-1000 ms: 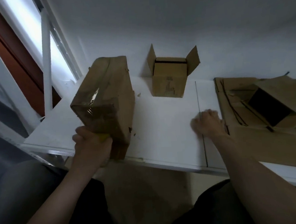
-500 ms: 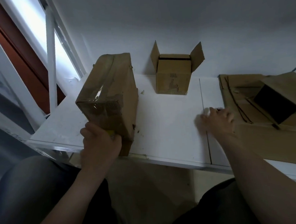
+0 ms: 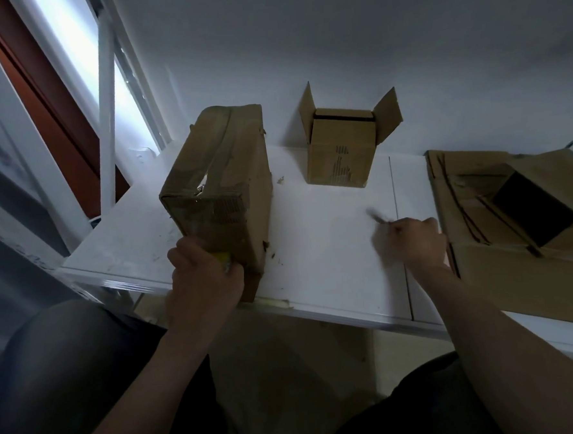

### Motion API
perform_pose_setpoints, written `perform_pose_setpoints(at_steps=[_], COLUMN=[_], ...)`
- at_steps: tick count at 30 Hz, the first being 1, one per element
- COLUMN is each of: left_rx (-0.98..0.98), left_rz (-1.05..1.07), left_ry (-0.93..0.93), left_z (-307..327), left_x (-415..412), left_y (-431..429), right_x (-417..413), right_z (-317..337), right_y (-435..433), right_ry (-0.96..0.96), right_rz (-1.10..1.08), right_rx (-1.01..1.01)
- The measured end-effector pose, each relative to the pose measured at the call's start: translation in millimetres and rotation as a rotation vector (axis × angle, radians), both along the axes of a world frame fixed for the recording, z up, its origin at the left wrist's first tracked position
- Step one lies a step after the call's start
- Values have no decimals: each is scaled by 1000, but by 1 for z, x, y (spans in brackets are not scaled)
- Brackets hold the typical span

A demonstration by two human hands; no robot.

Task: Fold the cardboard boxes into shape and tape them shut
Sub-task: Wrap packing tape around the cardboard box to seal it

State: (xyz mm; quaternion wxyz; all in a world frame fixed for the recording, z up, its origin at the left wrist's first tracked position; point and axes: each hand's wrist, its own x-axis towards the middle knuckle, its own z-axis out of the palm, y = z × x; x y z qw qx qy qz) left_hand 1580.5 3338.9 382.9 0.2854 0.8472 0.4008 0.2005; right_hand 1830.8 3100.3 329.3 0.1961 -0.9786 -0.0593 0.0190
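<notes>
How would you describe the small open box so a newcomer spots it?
Start at the white table; look to its far edge by the wall. The small box stands there, between the big taped box in the left hand and the flat cardboard on the right. Only it has two flaps sticking up.

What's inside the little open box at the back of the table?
Only a dark strip shows at the top of the little box. Its front wall hides the rest.

Blurred thin object (image 3: pixel 376 216) in right hand (image 3: pixel 414 242)
</notes>
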Motion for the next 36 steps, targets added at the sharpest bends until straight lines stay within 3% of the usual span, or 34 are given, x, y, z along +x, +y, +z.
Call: perform_pose_setpoints(at_steps=[2,5,9,13,20,25,30,36], left_rx=[-21,-53,-124,-172,-312,-467,-569,-655], left_rz=[-14,-38,-48,-47,-11,12,9,-73], left_ry=[-25,-57,-65,-85,-186,-222,-200,-294], left_z=[-1,-3,-3,-4,-8,-11,-16,-15], left_x=[-1,-5,-7,-9,-9,-10,-15,-20], left_y=[1,5,10,13,20,32,38,39], right_x=[-7,-20,-45,-52,-55,-60,-65,-105], right_z=[4,16,20,19,9,0,9,51], right_y=[5,17,43,63,81,88,77,88], right_ry=[-51,59,84,-43,160,45,108,119], right_rz=[72,270,566,601,732,709,637,543], right_rx=[57,145,17,3,-85,-130,13,482])
